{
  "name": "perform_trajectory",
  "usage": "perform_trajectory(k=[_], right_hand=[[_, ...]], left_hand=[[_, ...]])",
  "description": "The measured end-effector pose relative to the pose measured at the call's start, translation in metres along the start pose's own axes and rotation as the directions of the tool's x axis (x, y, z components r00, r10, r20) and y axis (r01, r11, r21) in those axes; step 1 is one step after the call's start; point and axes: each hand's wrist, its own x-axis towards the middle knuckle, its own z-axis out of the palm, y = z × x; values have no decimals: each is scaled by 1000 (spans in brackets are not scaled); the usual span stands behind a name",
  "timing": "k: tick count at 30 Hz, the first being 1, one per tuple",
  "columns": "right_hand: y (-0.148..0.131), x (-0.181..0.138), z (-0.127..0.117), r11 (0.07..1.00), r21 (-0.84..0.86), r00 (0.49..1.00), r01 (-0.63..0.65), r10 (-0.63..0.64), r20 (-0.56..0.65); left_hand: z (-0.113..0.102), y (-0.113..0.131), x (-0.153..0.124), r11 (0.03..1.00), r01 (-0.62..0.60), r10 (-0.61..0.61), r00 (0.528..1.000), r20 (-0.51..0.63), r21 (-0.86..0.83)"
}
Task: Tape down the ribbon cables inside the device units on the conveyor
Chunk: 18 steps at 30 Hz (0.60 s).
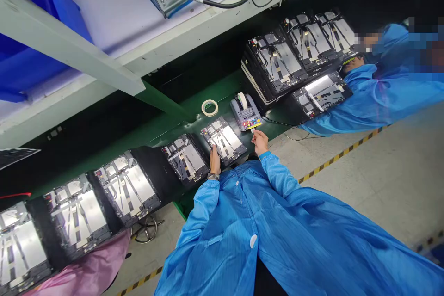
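Observation:
In front of me lies an opened electronic device [228, 141], with silver plates and dark strips showing. My left hand [215, 162] rests along its left edge, fingers stretched out. At the front of a grey tape dispenser [245, 112], my right hand [260, 142] pinches the end of a short piece of tape [253, 130] at the outlet. A pale tape roll [242, 100] sits in the top of the dispenser. Behind the device lies a loose tape roll [210, 107] on the green bench [187, 125].
Several similar opened devices [126, 187] line the bench to the left on black pads. Stacked devices [275, 62] stand at the right. A co-worker's blue sleeve [367, 97] reaches around another device [323, 95] there. A white shelf [163, 51] overhangs the bench. Pink fabric [90, 268] shows lower left.

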Motion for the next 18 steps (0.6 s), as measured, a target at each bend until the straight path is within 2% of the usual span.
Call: perform_trajectory(k=[5, 8, 11, 13, 14, 16, 18], right_hand=[[10, -1, -11, 1000, 16, 998, 7, -6, -67], [8, 5, -3, 993, 115, 997, 0, 8, -74], [3, 13, 11, 982, 182, 993, -49, 67, -96], [1, 15, 16, 980, 187, 990, -73, 94, -107], [1, 15, 17, 979, 188, 988, -81, 103, -111], [2, 12, 15, 977, 192, 985, -93, 118, -123], [3, 8, 12, 975, 197, 984, -100, 126, -127]], left_hand=[[7, 4, 16, 991, 129, -131, 991, -27, -46], [5, 4, 20, 989, 140, -143, 988, -52, -45], [0, 11, 15, 997, 74, -67, 982, -178, 29], [1, 22, 7, 996, -39, 59, 958, -279, 79], [4, 30, 3, 990, -113, 134, 949, -285, 90], [17, 47, -3, 966, -250, 257, 951, -174, 58], [37, 67, -5, 961, -275, 276, 961, 20, -28]])
